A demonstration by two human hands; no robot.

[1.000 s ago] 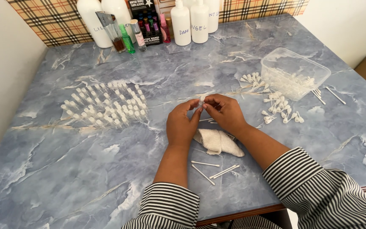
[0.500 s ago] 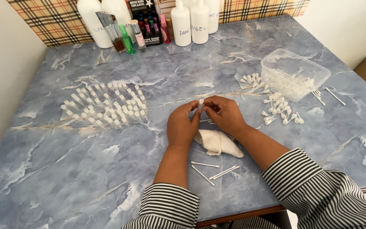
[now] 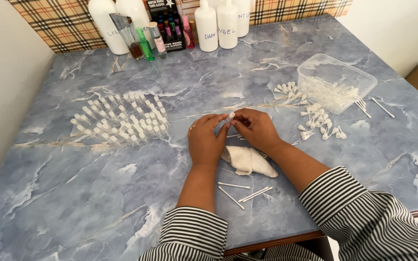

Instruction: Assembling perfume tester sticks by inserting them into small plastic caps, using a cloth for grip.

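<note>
While the left hand [image 3: 205,141] and right hand [image 3: 256,128] pinch one small white-capped vial [image 3: 230,116] between their fingertips — mid-counter [image 3: 64,203], above a folded cloth [image 3: 247,161] — rows of standing vials [image 3: 119,118] wait at nine o'clock.

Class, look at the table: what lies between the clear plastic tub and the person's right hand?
In the head view, loose small white caps lie scattered on the marbled table between the clear plastic tub and the right hand.

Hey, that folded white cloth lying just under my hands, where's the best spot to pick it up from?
Pinch the folded white cloth at its right end, coming from above on the right. It lies flat on the table, and that end tapers clear of the left hand and right hand.
</note>
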